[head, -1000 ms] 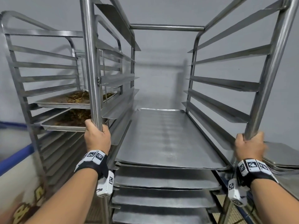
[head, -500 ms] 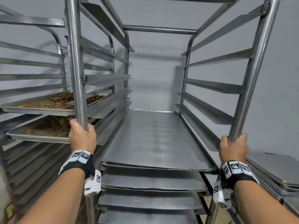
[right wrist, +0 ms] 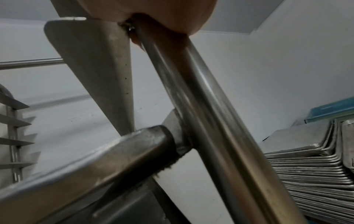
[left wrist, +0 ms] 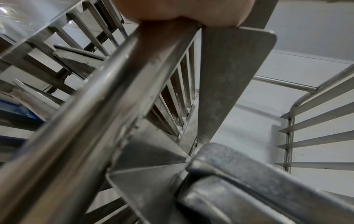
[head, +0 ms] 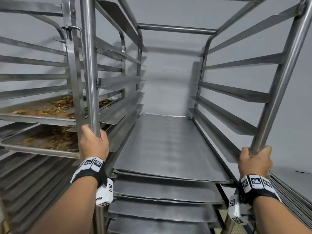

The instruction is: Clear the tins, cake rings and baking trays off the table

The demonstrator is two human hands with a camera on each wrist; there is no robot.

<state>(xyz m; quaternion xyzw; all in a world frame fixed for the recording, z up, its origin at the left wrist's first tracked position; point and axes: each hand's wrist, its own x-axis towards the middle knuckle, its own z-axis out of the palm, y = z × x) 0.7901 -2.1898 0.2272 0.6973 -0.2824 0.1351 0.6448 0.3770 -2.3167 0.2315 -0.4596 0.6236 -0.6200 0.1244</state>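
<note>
Fingers (head: 87, 130) grip rack (head: 89, 65); baking trays (head: 168, 146) inside.

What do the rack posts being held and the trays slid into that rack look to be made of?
Rack posts: likely stainless steel tube, polished, with bright streak reflections; the left hand and right hand each grip one. Trays: duller grey sheet metal, possibly aluminium, matte and faintly rippled, with rolled rims. The stacked trays at right look the same.
</note>
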